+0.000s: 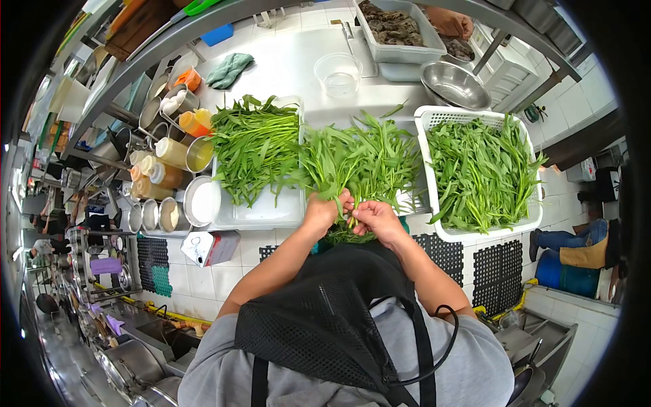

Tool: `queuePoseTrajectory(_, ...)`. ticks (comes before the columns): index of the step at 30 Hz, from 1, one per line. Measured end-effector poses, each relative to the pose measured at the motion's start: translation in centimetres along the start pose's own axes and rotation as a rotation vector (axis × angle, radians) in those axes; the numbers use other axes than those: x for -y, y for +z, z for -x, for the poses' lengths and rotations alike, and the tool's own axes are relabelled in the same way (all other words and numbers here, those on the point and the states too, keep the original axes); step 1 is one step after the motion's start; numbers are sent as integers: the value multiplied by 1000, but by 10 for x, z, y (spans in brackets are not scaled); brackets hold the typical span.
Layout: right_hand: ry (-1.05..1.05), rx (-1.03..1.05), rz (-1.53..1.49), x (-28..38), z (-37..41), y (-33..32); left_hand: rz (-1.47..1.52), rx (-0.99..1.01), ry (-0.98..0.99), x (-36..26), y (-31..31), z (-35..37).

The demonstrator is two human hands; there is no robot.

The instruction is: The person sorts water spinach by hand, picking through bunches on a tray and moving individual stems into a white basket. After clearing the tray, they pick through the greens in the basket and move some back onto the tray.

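My left hand (330, 207) is closed around leafy green stems that look like water spinach, at the counter's near edge. Close beside it, my right hand (377, 220) pinches the lower part of the same stems between thumb and fingers. A loose pile of these greens (376, 152) spreads on the counter just beyond both hands. To the left, a translucent white tray (261, 217) holds long-stemmed greens (261, 139) in its far part. On the right stands a white perforated basket (494, 235) full of leafy greens (480, 173). More green leaves show below my hands, partly hidden.
Squeeze bottles (166, 175) and metal pots (199, 154) crowd the left side. A clear bowl (338, 74), a green cloth (230, 70), a knife (348, 37) and a steel bowl (454, 86) lie farther back. Another person's hand (453, 24) is near a tub (399, 51) of dark items.
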State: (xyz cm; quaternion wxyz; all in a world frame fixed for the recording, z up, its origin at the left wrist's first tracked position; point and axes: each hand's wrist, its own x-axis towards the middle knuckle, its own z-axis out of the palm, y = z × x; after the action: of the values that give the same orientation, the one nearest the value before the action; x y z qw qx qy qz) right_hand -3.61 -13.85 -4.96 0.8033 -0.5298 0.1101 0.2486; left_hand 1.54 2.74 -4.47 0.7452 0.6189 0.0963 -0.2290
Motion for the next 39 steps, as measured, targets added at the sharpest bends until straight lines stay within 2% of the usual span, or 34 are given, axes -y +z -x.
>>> queuePoseTrajectory(3,-38,-102,-24,19,3,-8,92,14,23,-12,2,6)
queuePoseTrajectory(5,-154,-89,-289,37,10,-17,165,8,12,-12,-3,4)
queuePoseTrajectory(7,-246,-189,-297,58,17,-17,221,-11,58,-11,-8,-5)
queuePoseTrajectory(9,-257,-262,-128,67,17,-14,233,42,79,-17,-2,-1)
queuePoseTrajectory(12,-303,-189,214,48,5,-4,186,110,115,-15,15,1)
queuePoseTrajectory(13,-344,-182,366,41,1,5,193,105,116,-10,16,-1)
queuePoseTrajectory(15,-538,-224,902,35,4,18,228,131,175,-3,16,-2)
queuePoseTrajectory(17,-511,-168,908,37,4,25,221,78,154,-4,3,-3)
queuePoseTrajectory(19,-473,-285,524,21,-3,19,312,41,-51,-18,-10,-1)
queuePoseTrajectory(21,-493,-482,784,12,-10,7,275,-5,-61,-28,-16,6)
queuePoseTrajectory(23,-448,-457,976,-1,-19,0,203,92,-106,-35,-19,9)
queuePoseTrajectory(24,-450,-455,978,-4,-23,-1,234,94,-111,-32,-16,8)
queuePoseTrajectory(26,-445,-430,1355,-13,-31,-1,248,98,-83,-24,-11,9)
queuePoseTrajectory(29,-411,-466,1368,-16,-41,-1,238,120,-47,-37,-8,17)
queuePoseTrajectory(32,-417,-497,1297,-17,-45,-10,218,220,153,-62,-17,28)
queuePoseTrajectory(33,-415,-495,1299,-14,-46,-13,220,218,152,-72,-21,30)
queuePoseTrajectory(35,-249,-438,775,-6,-47,-21,288,213,289,-87,-26,28)
queuePoseTrajectory(37,-275,-403,746,4,-42,-26,401,237,280,-87,-33,15)
queuePoseTrajectory(39,-258,-339,594,15,-32,-30,506,269,263,-80,-30,9)
